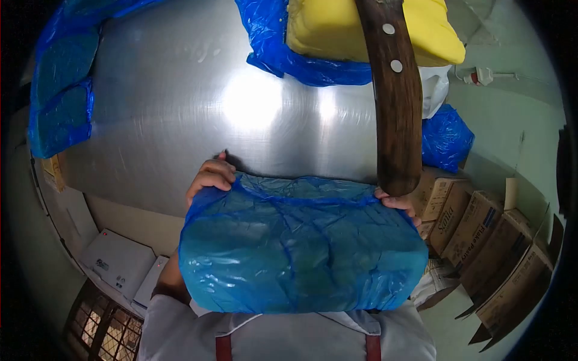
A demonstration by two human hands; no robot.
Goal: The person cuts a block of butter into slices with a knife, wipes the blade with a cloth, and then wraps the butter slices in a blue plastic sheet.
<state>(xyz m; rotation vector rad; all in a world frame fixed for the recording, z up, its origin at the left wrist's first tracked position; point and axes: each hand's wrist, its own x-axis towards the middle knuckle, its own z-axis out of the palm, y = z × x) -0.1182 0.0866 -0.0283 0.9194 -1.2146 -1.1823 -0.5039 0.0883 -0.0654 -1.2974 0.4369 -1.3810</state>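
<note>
A large block wrapped in blue plastic (304,253) is held against the front of my body, at the near edge of the steel table (162,120). My left hand (212,178) grips the wrap at the block's upper left corner, fingers bent over it. At the upper right corner my right hand (398,206) has its fingers closed on the wrap, partly behind the end of a wooden handle (398,120). Through the film the block looks blue-green, and the plastic is creased along its top.
A yellow block (328,30) lies on blue plastic (325,73) at the table's far side. More blue-wrapped blocks (65,114) stand at the left. A blue bag (447,138) and cardboard boxes (475,231) are at the right. White cases (117,262) sit lower left.
</note>
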